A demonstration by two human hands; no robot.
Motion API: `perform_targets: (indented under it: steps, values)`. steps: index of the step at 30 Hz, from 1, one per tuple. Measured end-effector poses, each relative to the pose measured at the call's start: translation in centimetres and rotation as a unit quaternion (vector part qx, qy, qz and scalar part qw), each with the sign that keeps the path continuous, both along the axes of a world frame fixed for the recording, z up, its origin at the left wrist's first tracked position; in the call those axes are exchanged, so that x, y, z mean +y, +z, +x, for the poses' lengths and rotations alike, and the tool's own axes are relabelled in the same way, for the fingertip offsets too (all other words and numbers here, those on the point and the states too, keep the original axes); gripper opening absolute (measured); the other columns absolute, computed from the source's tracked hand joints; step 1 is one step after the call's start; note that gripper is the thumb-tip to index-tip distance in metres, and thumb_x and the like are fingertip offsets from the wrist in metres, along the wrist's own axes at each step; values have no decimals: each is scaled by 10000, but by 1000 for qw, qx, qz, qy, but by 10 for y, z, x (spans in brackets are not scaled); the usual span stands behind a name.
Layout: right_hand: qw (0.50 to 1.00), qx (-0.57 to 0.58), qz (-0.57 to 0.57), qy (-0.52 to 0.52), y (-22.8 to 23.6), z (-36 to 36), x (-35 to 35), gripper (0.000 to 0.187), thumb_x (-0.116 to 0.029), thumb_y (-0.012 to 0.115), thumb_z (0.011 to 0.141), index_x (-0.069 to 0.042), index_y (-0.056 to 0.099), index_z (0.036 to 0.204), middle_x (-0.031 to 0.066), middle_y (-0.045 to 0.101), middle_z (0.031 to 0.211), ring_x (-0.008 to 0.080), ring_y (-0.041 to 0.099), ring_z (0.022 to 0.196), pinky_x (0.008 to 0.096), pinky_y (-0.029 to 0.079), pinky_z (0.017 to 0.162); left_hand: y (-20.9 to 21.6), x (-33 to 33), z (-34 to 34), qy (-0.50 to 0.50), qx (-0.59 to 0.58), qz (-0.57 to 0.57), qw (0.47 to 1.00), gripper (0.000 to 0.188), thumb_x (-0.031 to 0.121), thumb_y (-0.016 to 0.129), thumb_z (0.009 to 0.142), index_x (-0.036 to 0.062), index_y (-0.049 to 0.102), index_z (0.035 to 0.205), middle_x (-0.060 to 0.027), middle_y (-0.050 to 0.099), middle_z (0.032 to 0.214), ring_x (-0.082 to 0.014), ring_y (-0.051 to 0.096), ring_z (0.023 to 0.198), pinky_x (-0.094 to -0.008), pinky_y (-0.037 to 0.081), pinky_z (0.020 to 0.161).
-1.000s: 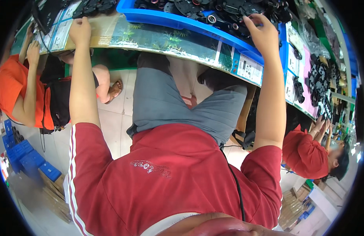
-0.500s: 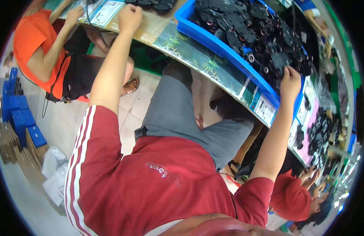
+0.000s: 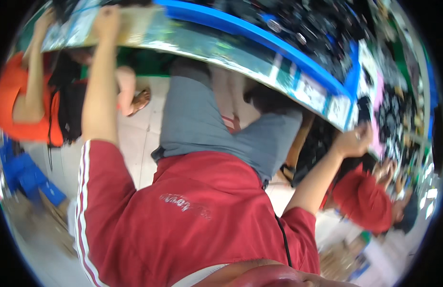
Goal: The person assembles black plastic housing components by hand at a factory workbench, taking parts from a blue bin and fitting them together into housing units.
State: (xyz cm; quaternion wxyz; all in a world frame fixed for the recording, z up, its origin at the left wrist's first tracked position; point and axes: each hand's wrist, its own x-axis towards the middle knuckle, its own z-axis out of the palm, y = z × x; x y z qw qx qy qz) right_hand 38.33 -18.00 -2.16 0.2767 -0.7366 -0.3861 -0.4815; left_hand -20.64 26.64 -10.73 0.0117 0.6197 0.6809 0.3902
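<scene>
My left hand (image 3: 106, 21) is closed over the far left of the table, beside dark parts at the upper rim; anything inside its fingers is hidden. My right hand (image 3: 355, 139) is at the table's front edge on the right, outside the blue bin (image 3: 260, 37). Its fingers are bent but smeared by motion, so I cannot make out a grip. Just beyond them, a small black part (image 3: 364, 109) lies on the table. Many black plastic parts (image 3: 303, 28) with shiny round pieces fill the bin.
The table edge (image 3: 221, 57) curves above my knees. A person in orange (image 3: 25, 103) sits at left, another in red (image 3: 362, 201) at right. More black parts (image 3: 391, 112) lie on pink sheeting. Blue boxes (image 3: 32, 174) stand on the floor at left.
My right hand has left the bin's parts and come toward me, to the table's front edge. My left hand stays closed at the far left. The whole view has tilted and blurred.
</scene>
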Motion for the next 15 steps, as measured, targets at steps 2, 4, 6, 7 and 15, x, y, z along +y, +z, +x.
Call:
perform_targets:
  steps: [2,4,6,7,15]
  values:
    - [986,56,-101,122,-27,8,1,131,27,650,834,-24,722,931,126,721,1008,303,691,915,392,546,831,-4,13,-33,-5,1,-8,1000,449,494,591,896,93,721,1050,-176,717,1064,-367,659,1036,-448,501,894]
    - [965,64,-203,151,-38,13,-10,151,44,663,807,-28,714,930,124,703,1090,323,662,1032,399,521,910,-5,14,-24,-7,13,-10,1000,436,462,621,888,58,729,1012,-170,728,999,-344,678,978,-428,504,873]
    - [944,98,-214,233,-35,7,-8,173,14,703,799,-32,706,965,128,684,1120,335,641,1055,412,502,930,-5,14,-38,-28,27,15,999,426,435,633,879,31,725,974,-172,731,973,-324,684,937,-414,505,846]
    - [946,132,-192,224,-37,0,-15,209,-5,716,784,-39,702,990,133,669,1124,334,626,1068,410,493,939,-6,11,-26,-15,35,7,999,423,432,629,880,31,725,973,-168,732,967,-320,687,928,-411,506,847]
    - [954,253,-132,88,-34,11,-5,500,-261,815,795,22,643,1169,218,597,1191,383,576,1096,436,465,964,4,1,-11,-27,63,5,998,422,434,600,882,40,720,975,-166,731,970,-344,684,940,-420,506,858]
